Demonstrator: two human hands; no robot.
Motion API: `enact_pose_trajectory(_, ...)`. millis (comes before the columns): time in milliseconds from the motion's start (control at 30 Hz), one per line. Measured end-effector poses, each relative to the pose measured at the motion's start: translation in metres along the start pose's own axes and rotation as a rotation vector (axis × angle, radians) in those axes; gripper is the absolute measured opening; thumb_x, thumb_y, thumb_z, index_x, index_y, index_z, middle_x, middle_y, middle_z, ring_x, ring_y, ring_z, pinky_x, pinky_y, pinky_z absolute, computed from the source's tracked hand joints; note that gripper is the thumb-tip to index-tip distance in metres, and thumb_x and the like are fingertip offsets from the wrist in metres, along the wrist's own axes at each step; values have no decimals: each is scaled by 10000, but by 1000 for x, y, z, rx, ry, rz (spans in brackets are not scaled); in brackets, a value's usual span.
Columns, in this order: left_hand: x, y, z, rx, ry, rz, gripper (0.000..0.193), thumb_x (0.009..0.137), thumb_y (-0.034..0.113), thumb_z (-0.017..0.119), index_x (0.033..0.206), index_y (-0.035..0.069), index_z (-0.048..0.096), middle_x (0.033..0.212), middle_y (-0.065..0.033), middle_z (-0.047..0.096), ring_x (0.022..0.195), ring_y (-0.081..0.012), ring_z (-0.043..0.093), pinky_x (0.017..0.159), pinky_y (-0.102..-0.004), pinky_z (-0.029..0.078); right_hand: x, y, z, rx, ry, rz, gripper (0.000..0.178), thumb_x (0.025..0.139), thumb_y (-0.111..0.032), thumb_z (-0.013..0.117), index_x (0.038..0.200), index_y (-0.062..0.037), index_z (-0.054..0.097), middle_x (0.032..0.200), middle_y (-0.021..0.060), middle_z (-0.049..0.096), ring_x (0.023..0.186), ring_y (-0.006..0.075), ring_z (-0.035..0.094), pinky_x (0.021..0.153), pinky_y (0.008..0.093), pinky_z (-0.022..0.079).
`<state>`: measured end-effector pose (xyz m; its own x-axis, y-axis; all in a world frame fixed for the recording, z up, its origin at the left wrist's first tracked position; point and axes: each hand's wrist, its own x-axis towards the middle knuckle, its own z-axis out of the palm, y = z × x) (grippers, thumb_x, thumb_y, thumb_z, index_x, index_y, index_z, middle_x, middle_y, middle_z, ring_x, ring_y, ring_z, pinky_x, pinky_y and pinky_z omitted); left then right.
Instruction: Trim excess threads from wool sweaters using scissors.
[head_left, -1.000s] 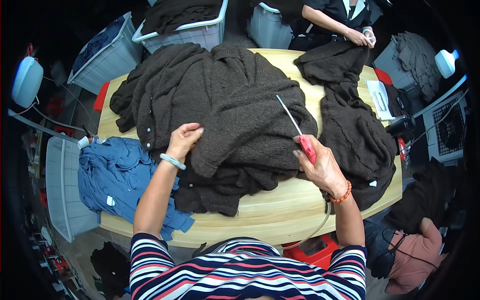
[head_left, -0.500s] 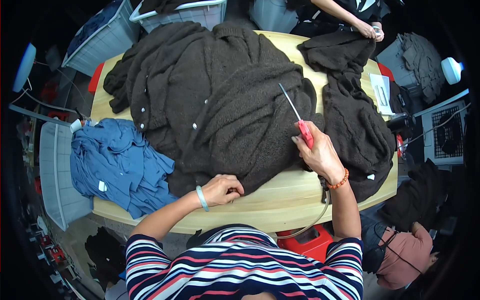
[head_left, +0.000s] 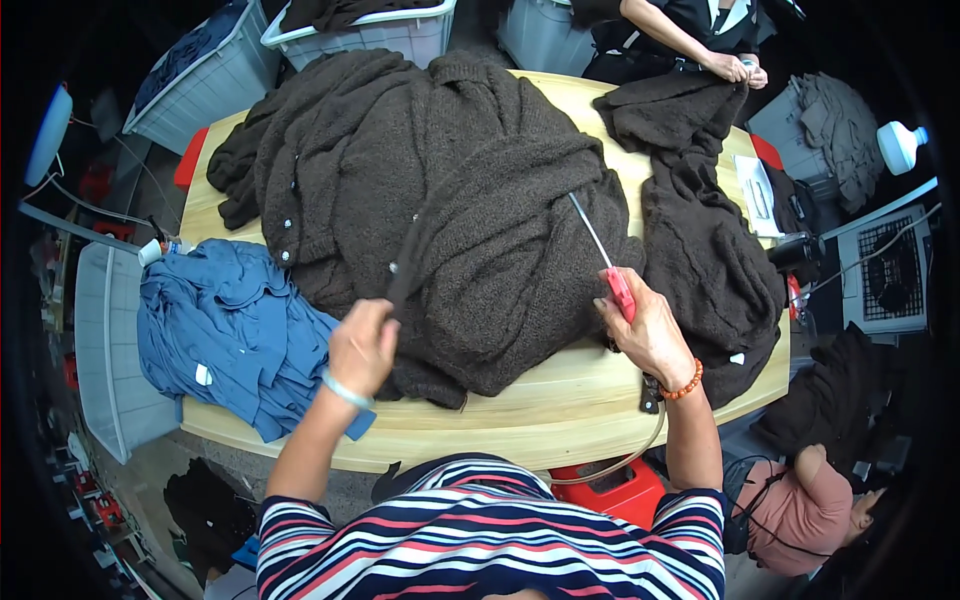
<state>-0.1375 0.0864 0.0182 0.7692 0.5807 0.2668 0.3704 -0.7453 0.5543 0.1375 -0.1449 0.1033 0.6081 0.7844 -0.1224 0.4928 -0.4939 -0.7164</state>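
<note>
A large heap of dark brown knit cardigans [head_left: 500,230] with pale shiny buttons covers the middle of the table. My left hand [head_left: 362,347], with a pale bracelet, is at the heap's left front, beside the blue garments [head_left: 230,335]. Its fingers are closed at the end of a raised dark cardigan edge, and the grip is slightly blurred. In my right hand [head_left: 648,330] is a slim pair of scissors [head_left: 619,292] with a red handle. The narrow metal blades point up and left over the knit, apart from my left hand.
More dark knitwear [head_left: 710,260] lies along the right side of the wooden table [head_left: 540,400]. A co-worker's hands [head_left: 738,70] hold its far end. Grey bins [head_left: 370,35] stand behind, lamps [head_left: 902,147] at both sides. A red stool [head_left: 610,490] is beneath the front edge.
My left hand has left the front hem and moved left and upward, where a strip of cardigan edge now stands raised. The scissors have shifted slightly right and nearer to me.
</note>
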Motion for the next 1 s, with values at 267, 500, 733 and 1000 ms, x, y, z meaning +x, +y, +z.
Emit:
enact_pose_trajectory(267,36,78,42,-178,-32,429,439,802,187,749,1205,72,619,1175,-152,578,1138,-348,552,934,-469,442,-17,3,3,-46,4,-39,307,899,-118,659,1172,-15,563,961,227,657,883,426,654,751,401,514)
enact_pose_trajectory(500,95,29,113,133,-42,333,609,881,261,665,1430,84,468,1518,-116,409,1422,-335,331,1150,-502,243,-52,-26,19,-74,-230,-39,300,912,-172,628,1168,-35,553,808,262,662,810,445,661,735,499,526)
enact_pose_trajectory(733,77,8,128,54,-72,376,558,859,189,661,1394,144,510,1545,-101,366,1451,-351,272,1163,-553,185,-38,-15,26,-155,-254,4,299,911,-234,647,1129,-38,593,784,227,661,791,435,659,705,477,520)
enact_pose_trajectory(1000,67,2,107,136,-85,377,687,822,289,713,1451,177,459,1567,-99,322,1467,-364,221,1159,-608,143,-30,-28,39,-243,-412,8,305,922,-295,614,1010,-5,583,789,264,664,798,460,656,740,533,517)
